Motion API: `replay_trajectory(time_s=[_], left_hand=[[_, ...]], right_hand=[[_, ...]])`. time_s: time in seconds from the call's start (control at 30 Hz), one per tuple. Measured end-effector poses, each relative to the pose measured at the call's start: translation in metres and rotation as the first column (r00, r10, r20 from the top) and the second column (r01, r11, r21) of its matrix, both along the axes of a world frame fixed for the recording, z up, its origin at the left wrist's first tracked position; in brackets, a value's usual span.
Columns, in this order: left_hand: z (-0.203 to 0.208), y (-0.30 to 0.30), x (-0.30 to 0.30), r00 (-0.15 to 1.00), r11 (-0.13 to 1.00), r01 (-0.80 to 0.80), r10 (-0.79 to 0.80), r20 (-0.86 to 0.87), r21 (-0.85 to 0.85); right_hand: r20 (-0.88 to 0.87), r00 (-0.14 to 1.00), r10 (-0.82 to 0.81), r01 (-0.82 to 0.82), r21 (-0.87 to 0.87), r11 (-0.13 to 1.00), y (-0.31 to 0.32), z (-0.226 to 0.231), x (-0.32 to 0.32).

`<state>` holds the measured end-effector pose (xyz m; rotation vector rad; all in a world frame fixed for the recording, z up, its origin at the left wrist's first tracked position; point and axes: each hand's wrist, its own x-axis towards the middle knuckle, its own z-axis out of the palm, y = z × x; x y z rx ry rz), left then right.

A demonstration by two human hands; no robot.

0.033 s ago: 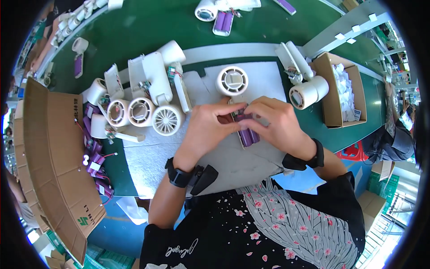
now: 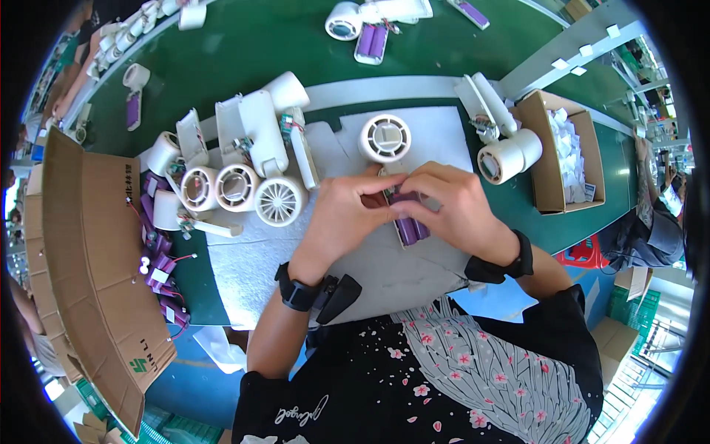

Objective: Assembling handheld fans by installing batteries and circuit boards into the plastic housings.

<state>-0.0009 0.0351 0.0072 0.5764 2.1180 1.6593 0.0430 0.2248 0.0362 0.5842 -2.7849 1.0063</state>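
In front of me a white handheld fan (image 2: 384, 138) lies on the pale mat (image 2: 296, 255), its round head pointing away from me. Its handle is uncovered, and purple battery cells (image 2: 411, 230) show in the end nearest me. My left hand (image 2: 347, 203) grips the handle from the left, thumb and fingers bent together around it. From the right, my right hand (image 2: 452, 198) pinches at the handle's middle just above the cells. Both sets of fingertips meet there and cover the small parts between them, so I cannot make those out.
Several white fans (image 2: 279, 200) and opened handles crowd the left side, beside purple battery packs (image 2: 159, 274) with wires and a cardboard box (image 2: 96, 259). At right lie another fan (image 2: 503, 159) and a box of white slips (image 2: 543, 185). More fan parts (image 2: 371, 43) rest farther back.
The whole picture has shifted slightly downward. Both hands remain at the fan's handle, with only small finger movement.
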Motion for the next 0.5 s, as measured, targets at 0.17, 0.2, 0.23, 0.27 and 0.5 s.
replay_trajectory(time_s=[0.17,0.2,0.23,0.27,0.5], left_hand=[[0.01,-0.001,0.0,0.996,0.998,0.059,-0.06,-0.06,-0.02],[0.012,-0.002,0.0,0.995,0.995,0.079,-0.083,-0.06,-0.065],[0.011,-0.002,0.0,0.995,0.995,0.076,-0.08,-0.062,-0.061],[0.01,-0.002,0.0,0.996,0.995,0.08,-0.083,-0.046,-0.066],[0.012,-0.005,0.003,0.996,0.997,0.076,-0.077,-0.041,-0.025]], right_hand=[[0.017,0.999,-0.042,0.043,-0.076,0.996,-0.006,-0.001,0.0],[0.0,1.0,-0.004,0.004,-0.031,1.0,-0.004,0.0,-0.001],[-0.015,0.999,0.035,-0.035,0.015,0.999,-0.002,0.0,-0.001],[-0.027,0.997,0.074,-0.072,0.061,0.995,0.001,0.001,-0.001],[-0.033,0.983,0.181,-0.163,0.302,0.939,-0.004,0.017,0.027]])
